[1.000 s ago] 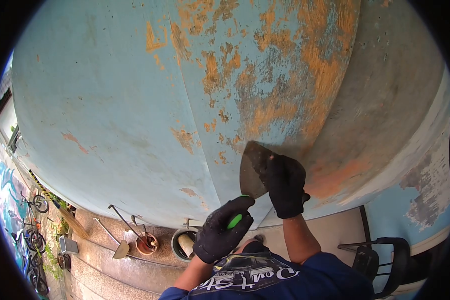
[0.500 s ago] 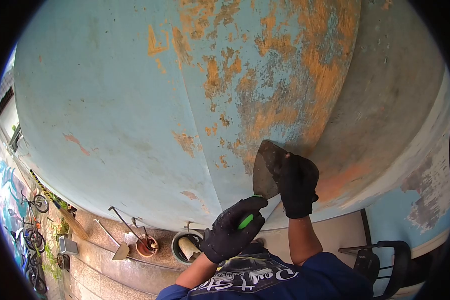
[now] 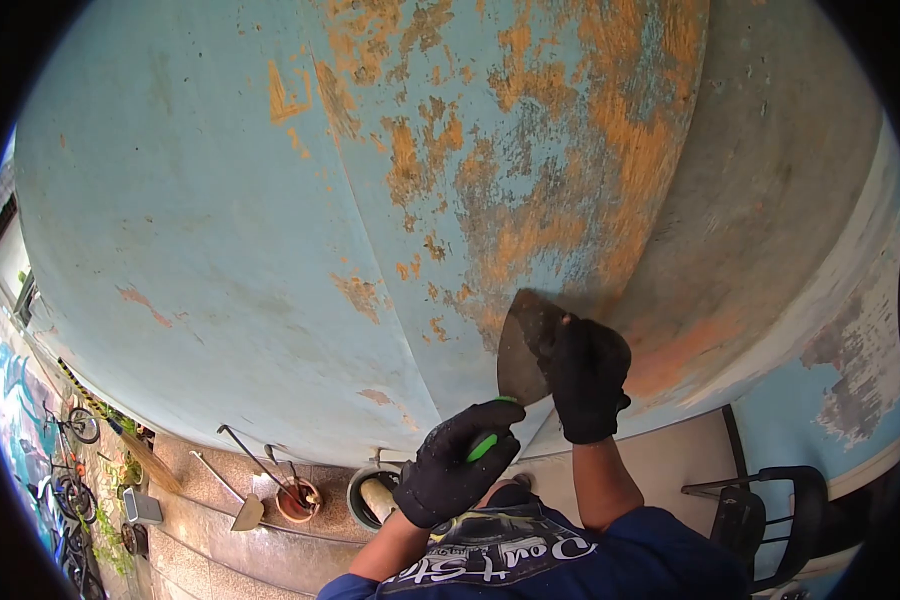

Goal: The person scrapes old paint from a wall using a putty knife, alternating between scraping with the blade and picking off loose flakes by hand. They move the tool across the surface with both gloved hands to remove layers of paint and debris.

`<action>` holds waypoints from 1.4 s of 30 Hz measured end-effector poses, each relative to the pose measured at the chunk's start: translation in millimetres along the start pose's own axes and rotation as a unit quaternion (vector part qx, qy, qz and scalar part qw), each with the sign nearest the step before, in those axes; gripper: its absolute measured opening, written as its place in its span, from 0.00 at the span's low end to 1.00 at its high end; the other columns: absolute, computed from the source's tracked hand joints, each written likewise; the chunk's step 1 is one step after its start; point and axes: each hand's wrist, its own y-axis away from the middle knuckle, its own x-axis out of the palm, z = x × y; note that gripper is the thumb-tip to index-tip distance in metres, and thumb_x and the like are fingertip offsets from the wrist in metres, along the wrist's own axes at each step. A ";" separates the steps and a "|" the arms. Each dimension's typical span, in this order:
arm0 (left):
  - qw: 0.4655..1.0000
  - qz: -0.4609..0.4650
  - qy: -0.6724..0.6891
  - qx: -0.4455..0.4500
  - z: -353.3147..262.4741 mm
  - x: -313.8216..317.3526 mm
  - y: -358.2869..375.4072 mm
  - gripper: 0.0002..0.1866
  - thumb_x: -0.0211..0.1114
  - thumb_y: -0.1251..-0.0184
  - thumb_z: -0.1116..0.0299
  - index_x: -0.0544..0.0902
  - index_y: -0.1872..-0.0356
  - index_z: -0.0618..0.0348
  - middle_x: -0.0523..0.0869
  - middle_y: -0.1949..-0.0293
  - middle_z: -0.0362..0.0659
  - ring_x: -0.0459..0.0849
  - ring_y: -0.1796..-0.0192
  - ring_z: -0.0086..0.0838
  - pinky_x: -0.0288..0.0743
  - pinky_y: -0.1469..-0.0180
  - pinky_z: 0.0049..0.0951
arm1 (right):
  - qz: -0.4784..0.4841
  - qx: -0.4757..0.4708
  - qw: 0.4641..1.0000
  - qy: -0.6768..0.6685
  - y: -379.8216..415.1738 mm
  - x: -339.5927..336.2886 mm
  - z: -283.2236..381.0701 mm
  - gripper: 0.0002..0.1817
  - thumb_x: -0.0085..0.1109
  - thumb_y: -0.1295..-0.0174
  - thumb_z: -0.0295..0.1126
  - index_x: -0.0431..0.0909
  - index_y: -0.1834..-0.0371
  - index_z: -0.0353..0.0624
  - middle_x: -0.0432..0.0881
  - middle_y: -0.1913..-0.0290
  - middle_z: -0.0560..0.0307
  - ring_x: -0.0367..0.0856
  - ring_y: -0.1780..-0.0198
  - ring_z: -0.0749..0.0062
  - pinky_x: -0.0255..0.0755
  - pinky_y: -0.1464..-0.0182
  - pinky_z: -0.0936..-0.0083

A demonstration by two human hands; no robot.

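Observation:
A large curved wall (image 3: 220,230) has light blue paint, worn through to orange and grey in patches. Low in the centre, a dark flat blade (image 3: 522,350) lies close to the painted surface. My right hand (image 3: 585,375), in a black glove, is closed on the blade's right side. My left hand (image 3: 460,460), also gloved in black, is wrapped round a green handle (image 3: 482,447) below the blade. Whether handle and blade are one tool is partly hidden by the glove.
At the lower left are a broom (image 3: 150,460), a long-handled dustpan (image 3: 247,514), a reddish pot (image 3: 296,500), a dark bucket (image 3: 358,490) and bicycles (image 3: 75,495). A black chair (image 3: 800,520) stands at the lower right.
The view has shifted slightly, so the wall patches appear further left. Both hands and the blade appear a little left and lower, with the same hold.

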 end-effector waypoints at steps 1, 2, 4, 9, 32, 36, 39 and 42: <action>1.000 0.007 -0.025 0.008 -2.7 0.1 -0.9 0.16 0.69 0.35 0.82 0.83 0.46 0.61 0.86 0.49 0.42 0.82 0.49 0.21 0.76 0.45 0.26 | -0.001 0.025 1.000 -0.005 -1.1 0.2 1.4 0.19 0.57 0.26 0.34 0.77 0.77 0.36 0.77 0.79 0.61 0.71 0.74 0.82 0.66 0.69 0.73; 1.000 0.007 -0.024 0.006 -6.5 -0.2 -2.7 0.16 0.69 0.35 0.82 0.83 0.46 0.61 0.86 0.49 0.42 0.82 0.49 0.21 0.76 0.45 0.26 | 0.000 0.026 1.000 -0.004 -2.9 1.7 1.6 0.19 0.57 0.26 0.34 0.77 0.77 0.36 0.77 0.79 0.61 0.71 0.74 0.82 0.66 0.69 0.73; 0.998 -0.001 0.036 -0.047 -13.7 -1.5 -4.4 0.16 0.68 0.35 0.82 0.83 0.47 0.61 0.86 0.47 0.42 0.82 0.48 0.22 0.76 0.44 0.27 | -0.023 -0.029 0.999 0.017 -4.8 4.1 2.6 0.19 0.56 0.26 0.33 0.76 0.77 0.36 0.78 0.79 0.60 0.71 0.74 0.81 0.66 0.69 0.72; 1.000 -0.012 0.005 -0.005 -2.1 -5.4 2.4 0.17 0.68 0.35 0.81 0.82 0.45 0.62 0.86 0.52 0.38 0.80 0.55 0.17 0.75 0.50 0.22 | 0.013 -0.042 0.999 0.020 0.9 1.1 -9.5 0.19 0.57 0.27 0.33 0.77 0.77 0.35 0.77 0.80 0.60 0.71 0.74 0.81 0.66 0.69 0.72; 0.995 0.003 0.073 -0.063 -11.3 -2.0 0.9 0.16 0.64 0.30 0.77 0.80 0.42 0.61 0.81 0.66 0.33 0.72 0.72 0.12 0.66 0.70 0.17 | 0.033 -0.009 0.999 -0.008 -1.5 -3.7 4.0 0.15 0.60 0.26 0.34 0.82 0.69 0.36 0.80 0.75 0.64 0.72 0.70 0.85 0.71 0.66 0.76; 0.986 0.010 0.099 -0.133 -12.4 -5.1 8.0 0.16 0.65 0.30 0.78 0.81 0.42 0.61 0.86 0.49 0.40 0.80 0.57 0.18 0.76 0.52 0.23 | 0.020 -0.045 0.999 -0.009 3.9 -4.3 -5.1 0.17 0.59 0.26 0.35 0.80 0.72 0.35 0.79 0.77 0.64 0.72 0.72 0.84 0.68 0.67 0.75; 0.988 0.001 0.105 -0.114 -3.5 -1.9 11.0 0.17 0.64 0.30 0.77 0.81 0.41 0.61 0.85 0.55 0.39 0.79 0.61 0.16 0.76 0.55 0.22 | 0.022 -0.034 0.999 -0.012 4.7 -3.8 -3.7 0.18 0.58 0.26 0.35 0.79 0.74 0.34 0.78 0.78 0.65 0.70 0.72 0.85 0.67 0.67 0.76; 0.985 0.016 0.127 -0.111 -8.0 -2.6 9.6 0.17 0.64 0.29 0.76 0.81 0.41 0.61 0.84 0.58 0.37 0.78 0.63 0.15 0.75 0.58 0.21 | 0.039 0.001 0.999 -0.027 3.5 -7.1 4.7 0.18 0.58 0.26 0.35 0.79 0.74 0.35 0.78 0.78 0.66 0.70 0.73 0.85 0.67 0.67 0.76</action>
